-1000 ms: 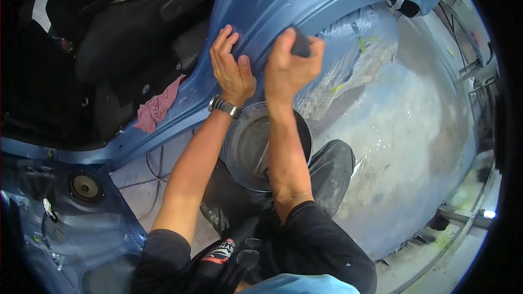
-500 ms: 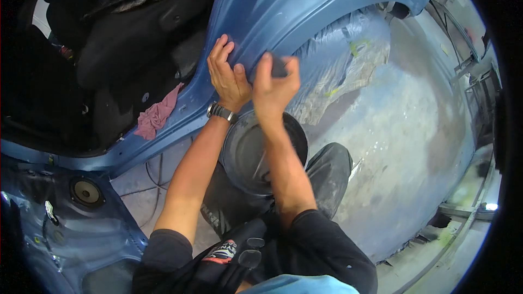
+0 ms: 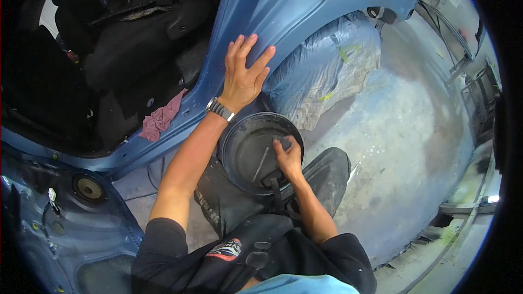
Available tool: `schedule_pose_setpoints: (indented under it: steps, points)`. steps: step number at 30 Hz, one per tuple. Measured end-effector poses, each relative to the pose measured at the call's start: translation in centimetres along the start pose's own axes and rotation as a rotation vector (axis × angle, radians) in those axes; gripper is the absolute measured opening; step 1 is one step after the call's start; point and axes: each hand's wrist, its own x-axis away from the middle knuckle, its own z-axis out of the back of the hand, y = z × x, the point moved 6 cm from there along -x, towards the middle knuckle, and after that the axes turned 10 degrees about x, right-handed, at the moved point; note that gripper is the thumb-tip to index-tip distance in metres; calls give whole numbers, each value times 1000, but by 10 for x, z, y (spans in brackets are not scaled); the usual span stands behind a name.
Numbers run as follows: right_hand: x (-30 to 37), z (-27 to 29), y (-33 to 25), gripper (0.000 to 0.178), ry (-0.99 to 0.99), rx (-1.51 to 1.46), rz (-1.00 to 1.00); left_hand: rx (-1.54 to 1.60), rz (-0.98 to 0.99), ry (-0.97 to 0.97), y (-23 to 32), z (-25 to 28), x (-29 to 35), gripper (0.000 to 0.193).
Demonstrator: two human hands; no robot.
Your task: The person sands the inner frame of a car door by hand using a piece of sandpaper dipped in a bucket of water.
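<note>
- Left hand [image 3: 243, 79], open and spread, rests on the blue panel [image 3: 291, 19] at far centre; press lightly.
- Right hand [image 3: 289, 155] curls over the near bucket [image 3: 239, 155]; I cannot tell what it grasps.

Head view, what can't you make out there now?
All in the head view:
Left hand: palm, hidden by its own back.
Right hand: anything held, lost to motion blur.
Black bucket: right side, partly covered by that hand.
Blue door: partly cut off by the picture's left edge.
</note>
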Motion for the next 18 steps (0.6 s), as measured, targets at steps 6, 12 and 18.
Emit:
schedule_pose_setpoints:
  steps: [6,12,18]
  points:
    - [15,-8,33,37,-74,-62,-132,56,15,0,9,-3,-8,45]
    - [-39,66,-123,26,319,139,799,33,-35,63,-14,2,23,41]
    - [-83,125,-278,41,614,796,1548,144,22,211,-16,-8,25,33]
